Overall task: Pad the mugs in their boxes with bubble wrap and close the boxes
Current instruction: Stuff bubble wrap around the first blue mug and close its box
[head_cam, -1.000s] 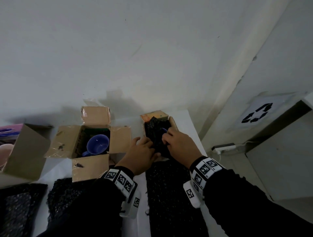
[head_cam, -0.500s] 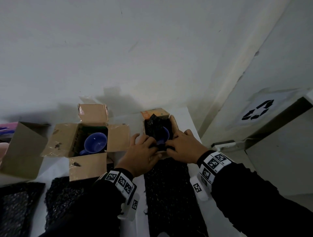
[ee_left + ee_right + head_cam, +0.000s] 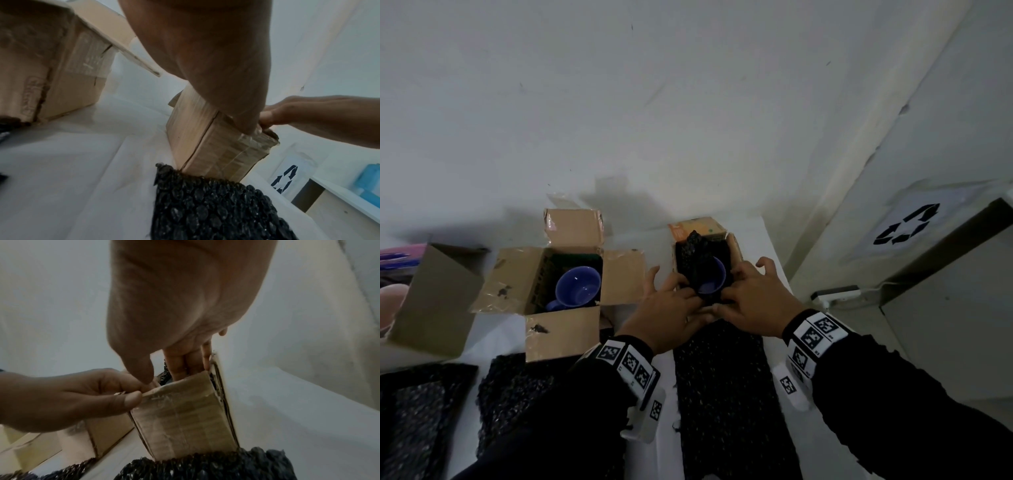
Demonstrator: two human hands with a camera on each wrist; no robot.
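Note:
A small cardboard box stands at the table's right with a blue mug inside and black bubble wrap along its left and far walls. My left hand pinches the box's near top edge between thumb and curled fingers. My right hand is at the same rim. Its fingers reach straight down inside the near wall against the wrap, with the thumb outside. A second open box to the left holds another blue mug.
A long black bubble wrap sheet lies in front of the small box and runs under it. More sheets lie at the near left. A third open box stands far left. A wall is close behind, the table edge and a recycling bin right.
Both hands drew back from over the small box's opening to its near rim. The mug inside, covered a second ago, now shows.

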